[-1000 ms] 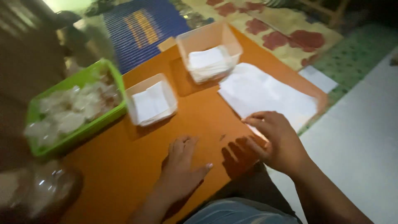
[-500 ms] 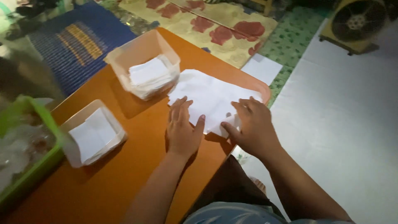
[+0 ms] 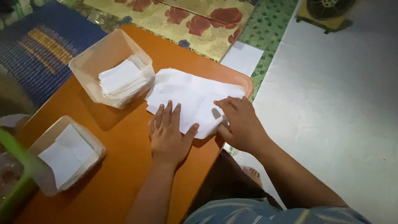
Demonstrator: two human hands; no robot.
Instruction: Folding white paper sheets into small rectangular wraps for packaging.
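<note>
A loose pile of white paper sheets [image 3: 195, 97] lies at the far right end of an orange table [image 3: 124, 161]. My left hand [image 3: 168, 135] rests flat on the pile's near edge with fingers spread. At the pile's right near corner, my right hand [image 3: 240, 122] presses on the sheets, its thumb tucked under the paper edge and lifting it slightly. Both hands touch the paper; neither has lifted a sheet clear of the pile.
A clear plastic tub [image 3: 110, 68] with a stack of small white papers stands left of the pile. Another tub [image 3: 66, 155] with papers sits near the left edge, beside a green basket [image 3: 12, 182]. A white sheet [image 3: 242, 58], patterned mats and a fan [image 3: 327, 12] lie on the floor.
My left hand moved from the bare table onto the paper pile. The view swung right, so the green basket slid almost out of frame. My right hand stayed at the pile's corner.
</note>
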